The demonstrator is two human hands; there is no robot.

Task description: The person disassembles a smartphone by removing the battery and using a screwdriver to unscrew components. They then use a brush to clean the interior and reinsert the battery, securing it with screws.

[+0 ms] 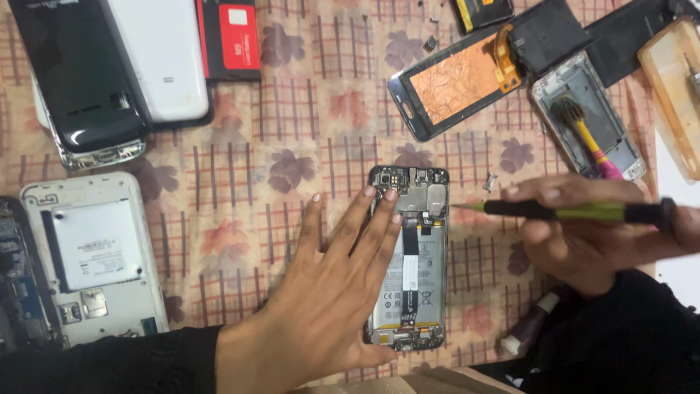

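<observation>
An opened phone (421, 255) with its back cover off lies in the middle of the patterned cloth, its battery and circuit board exposed. My left hand (332, 288) lies flat on its left side, fingers spread, fingertips resting near the top board. My right hand (583, 233) grips a green and black screwdriver (576, 211) held level. Its tip (458, 207) points left and sits just right of the phone's upper edge.
Around it lie a white phone with its back open (91, 255), black and white back covers (109, 66), a red battery (232, 36), a detached screen with copper backing (452, 84), a phone frame holding a toothbrush (590, 124), a small tube (532, 328) and a loose part (490, 182).
</observation>
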